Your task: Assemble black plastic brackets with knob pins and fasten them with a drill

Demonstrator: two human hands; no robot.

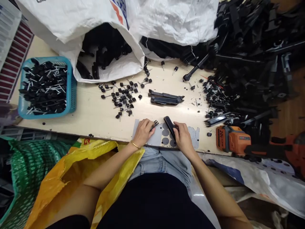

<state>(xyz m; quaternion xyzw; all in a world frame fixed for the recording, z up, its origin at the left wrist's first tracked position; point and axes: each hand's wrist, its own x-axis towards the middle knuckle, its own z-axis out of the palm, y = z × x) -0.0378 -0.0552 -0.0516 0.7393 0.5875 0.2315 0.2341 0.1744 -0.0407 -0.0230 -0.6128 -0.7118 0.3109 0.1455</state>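
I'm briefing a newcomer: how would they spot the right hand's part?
On the table, find the grey sheet at the near edge. Over it, the right hand holds a black bar, round-ended, unlike the pronged piece in the left hand.

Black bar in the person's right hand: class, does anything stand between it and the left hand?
Only the small dark piece held in the left hand, its end toward the black bar in the right hand; otherwise nothing visible, just flat grey discs below.

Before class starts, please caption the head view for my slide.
Left hand holds a small black piece, right hand a long black bar, over a bench strewn with black-headed pins.
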